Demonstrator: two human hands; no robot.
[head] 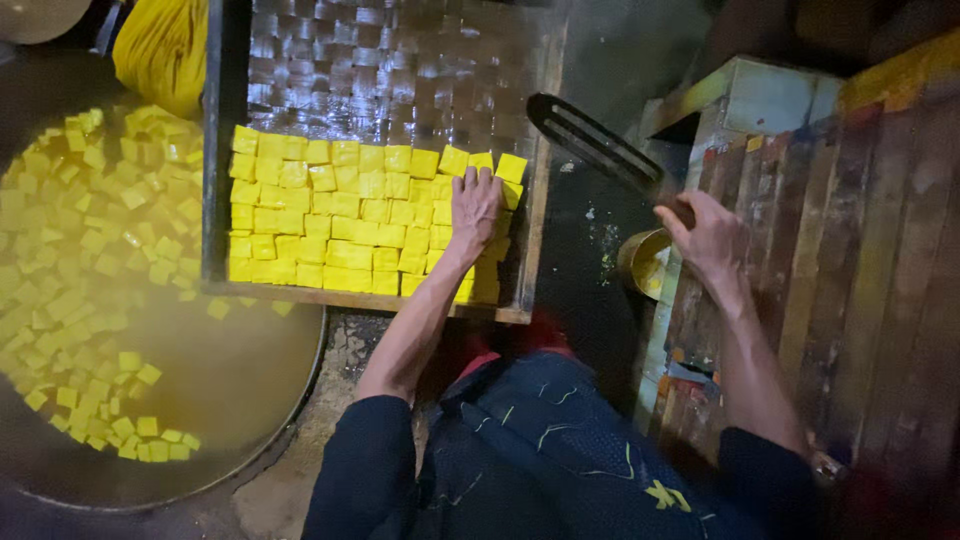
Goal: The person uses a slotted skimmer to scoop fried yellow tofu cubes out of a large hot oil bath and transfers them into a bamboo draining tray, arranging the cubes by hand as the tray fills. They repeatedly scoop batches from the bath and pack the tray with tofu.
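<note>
Big vat (250, 400) of floating yellow cubes at far left. Left hand (474, 205) spread flat on yellow blocks (330, 215) in wooden tray (535, 215). Right hand (708, 235) closed around dark slotted paddle (590, 140). Likely mid-arranging; careful paddle placement needed next.

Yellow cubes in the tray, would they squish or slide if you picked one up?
The yellow cubes look wet and shiny, so they are probably slippery. Many more float in the big pan of cloudy liquid, so each is likely light for its size. Their edges look soft and uneven, so a hard squeeze might crumble one; the left hand rests flat on them, not pinching.
</note>
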